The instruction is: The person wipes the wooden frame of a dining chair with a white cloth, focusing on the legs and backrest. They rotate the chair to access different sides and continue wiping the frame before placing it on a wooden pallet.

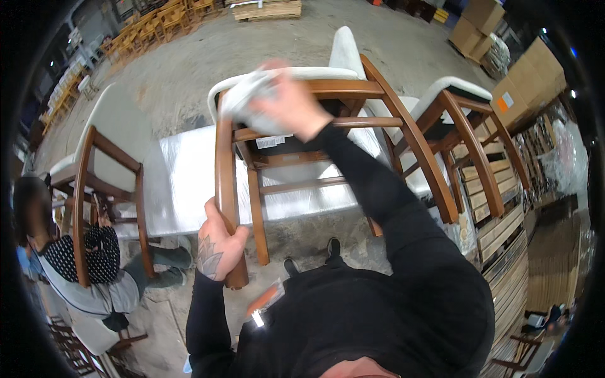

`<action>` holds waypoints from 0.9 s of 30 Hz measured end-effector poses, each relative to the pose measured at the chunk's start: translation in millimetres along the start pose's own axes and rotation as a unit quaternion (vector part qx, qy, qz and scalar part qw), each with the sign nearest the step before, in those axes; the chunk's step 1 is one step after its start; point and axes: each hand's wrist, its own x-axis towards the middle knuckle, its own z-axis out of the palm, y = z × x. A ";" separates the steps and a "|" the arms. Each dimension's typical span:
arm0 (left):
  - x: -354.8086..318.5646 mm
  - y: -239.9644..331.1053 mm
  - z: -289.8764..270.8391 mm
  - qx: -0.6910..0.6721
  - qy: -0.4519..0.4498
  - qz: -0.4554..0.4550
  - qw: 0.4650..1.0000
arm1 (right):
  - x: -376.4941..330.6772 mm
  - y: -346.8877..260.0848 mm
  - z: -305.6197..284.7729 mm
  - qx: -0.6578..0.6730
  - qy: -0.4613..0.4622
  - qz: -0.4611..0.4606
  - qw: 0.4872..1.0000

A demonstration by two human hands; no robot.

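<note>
I'm clamping this chair leg (225, 170) with my left hand (220, 244), ideally steadying it, while my right hand (293, 106) is rubbing, gripping white cloth (247, 99)

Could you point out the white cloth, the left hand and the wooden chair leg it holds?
White cloth (243, 99): head view, its blurred middle.
Left hand (220, 243): head view, back of the hand.
Wooden chair leg (225, 173): head view, shaft above the hand.

Reddish-brown chair frame (225, 176), white cloth (246, 94), plain black sleeve (381, 179), tan carton (529, 82), co-worker's white-dotted black shirt (65, 255)
</note>
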 end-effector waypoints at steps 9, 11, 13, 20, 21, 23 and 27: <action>7.7 -2.3 8.9 -0.015 0.016 -0.015 1.000 | -42.4 34.0 -2.3 -0.381 -0.115 -0.159 0.903; 6.2 -2.2 7.8 -0.026 -0.004 -0.004 1.000 | -61.4 32.0 -51.6 -0.410 -0.114 -0.102 0.899; 5.1 -2.0 6.9 -0.024 -0.001 0.014 1.000 | -78.6 34.9 -92.1 -0.471 -0.058 -0.053 0.879; 5.2 6.9 5.1 0.012 -0.013 0.006 1.000 | -55.7 30.2 9.2 -0.479 -0.006 -0.154 0.864; 5.2 8.1 5.4 0.016 -0.012 0.010 1.000 | -44.7 25.9 37.9 -0.468 -0.029 -0.182 0.864; 5.1 9.0 6.1 0.016 0.004 0.021 1.000 | -33.9 24.0 77.0 -0.467 0.030 -0.182 0.865; 7.0 3.4 9.8 -0.028 0.008 -0.012 1.000 | -49.0 47.9 38.3 -0.453 0.060 -0.293 0.840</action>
